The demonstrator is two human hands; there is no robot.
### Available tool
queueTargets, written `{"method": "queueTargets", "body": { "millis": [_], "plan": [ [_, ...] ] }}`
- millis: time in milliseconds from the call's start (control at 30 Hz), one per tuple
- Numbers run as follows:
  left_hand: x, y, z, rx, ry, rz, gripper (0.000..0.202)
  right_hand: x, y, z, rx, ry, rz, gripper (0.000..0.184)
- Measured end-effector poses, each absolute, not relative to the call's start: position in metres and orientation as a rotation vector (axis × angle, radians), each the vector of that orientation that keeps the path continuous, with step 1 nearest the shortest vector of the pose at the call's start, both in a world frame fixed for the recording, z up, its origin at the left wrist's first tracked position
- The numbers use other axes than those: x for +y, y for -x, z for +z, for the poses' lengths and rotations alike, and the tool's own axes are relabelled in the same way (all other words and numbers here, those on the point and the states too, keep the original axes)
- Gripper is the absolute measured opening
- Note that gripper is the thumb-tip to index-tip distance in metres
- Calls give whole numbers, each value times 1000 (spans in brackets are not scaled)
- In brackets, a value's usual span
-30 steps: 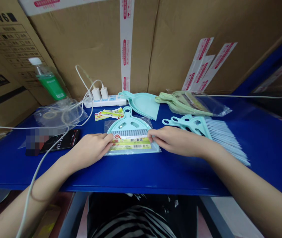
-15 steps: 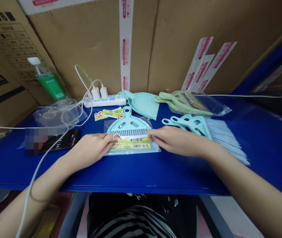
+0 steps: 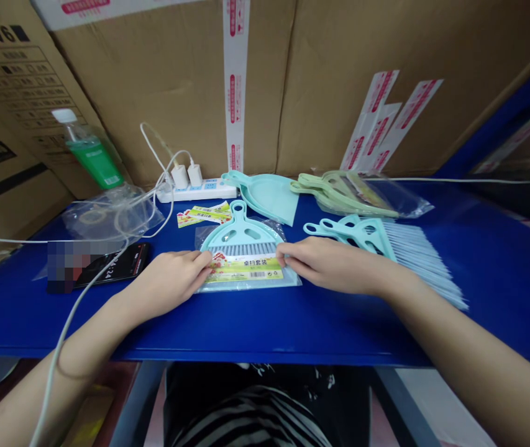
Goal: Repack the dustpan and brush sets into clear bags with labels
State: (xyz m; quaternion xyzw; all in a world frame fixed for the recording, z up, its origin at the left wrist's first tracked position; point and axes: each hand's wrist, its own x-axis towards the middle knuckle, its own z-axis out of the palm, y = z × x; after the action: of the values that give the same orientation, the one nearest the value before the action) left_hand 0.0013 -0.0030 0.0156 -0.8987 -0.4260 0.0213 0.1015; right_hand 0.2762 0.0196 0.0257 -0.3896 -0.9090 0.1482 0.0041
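A light-blue brush and dustpan set [image 3: 241, 234] lies in a clear plastic bag on the blue table, handle pointing away from me. Across its bristles sits a yellow-green printed label card [image 3: 248, 267]. My left hand [image 3: 178, 273] pinches the bag at the label's left end, fingers closed. At the right end my right hand [image 3: 320, 264] grips the bag's edge in the same way. To the right lie several loose light-blue brushes [image 3: 414, 254]. Behind the bagged set is a bare light-blue dustpan [image 3: 269, 192], and beside it a green bagged set [image 3: 348, 192].
More label cards [image 3: 204, 214] lie before a white power strip [image 3: 213, 189] with two chargers. At left are a phone [image 3: 115, 264], a green-labelled bottle [image 3: 92, 155], crumpled plastic and white cables. Cardboard boxes [image 3: 176, 81] wall off the back.
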Motion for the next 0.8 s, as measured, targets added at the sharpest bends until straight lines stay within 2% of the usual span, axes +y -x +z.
{"method": "queueTargets", "body": {
  "millis": [800],
  "plan": [
    [-3,-3,18,-1263,2656,69,30,18,-275,29,-2861,1225,497,21]
  ]
}}
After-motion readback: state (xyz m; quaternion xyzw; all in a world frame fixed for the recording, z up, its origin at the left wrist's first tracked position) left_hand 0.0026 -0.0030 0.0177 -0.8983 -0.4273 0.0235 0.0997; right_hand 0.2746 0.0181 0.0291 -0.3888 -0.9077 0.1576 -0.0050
